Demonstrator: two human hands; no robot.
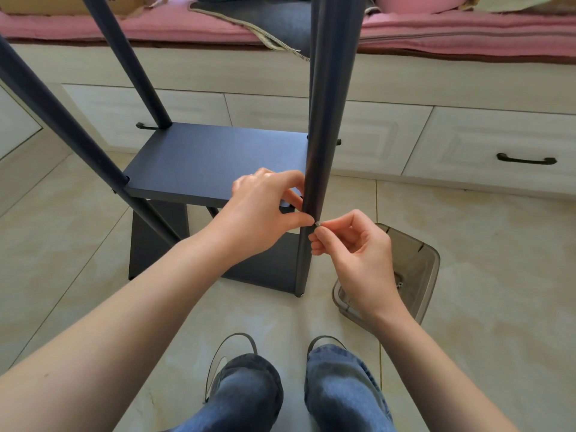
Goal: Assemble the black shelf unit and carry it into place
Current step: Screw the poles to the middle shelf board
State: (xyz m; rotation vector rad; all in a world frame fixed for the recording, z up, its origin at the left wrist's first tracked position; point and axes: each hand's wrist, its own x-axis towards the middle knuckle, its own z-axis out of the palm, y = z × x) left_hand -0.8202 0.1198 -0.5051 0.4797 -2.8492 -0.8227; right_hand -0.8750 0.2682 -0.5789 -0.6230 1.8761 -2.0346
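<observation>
Denim-covered knees and two slippers [232,347] fill the bottom centre of the frame, with pale floor tiles [78,266] around them. Just above, both forearms reach in toward the middle. At centre right, the right hand [355,244] pinches a small silvery screw [317,223] between thumb and forefinger, its tip at the side of the near right post [324,135]. The left hand [265,210] curls its fingers round that same post at the front corner of the shelf board [215,163], steadying the two together.

Judging by this, the step in hand is fastening that board to its post; the next move likely calls for lining the screw with its hole and turning it in while the board is kept level. The black shelf unit [156,244] stands upright on the floor at centre, a lower panel beneath the board and two more posts rising toward the upper left.

At lower right, beside the unit, sits a smoky clear plastic box [417,275] with some small hardware inside. Beyond, white drawers [467,145] with a dark handle [526,159] run under a pink cushion [467,29] along the top edge; they stand close behind the unit, leaving little room there.
</observation>
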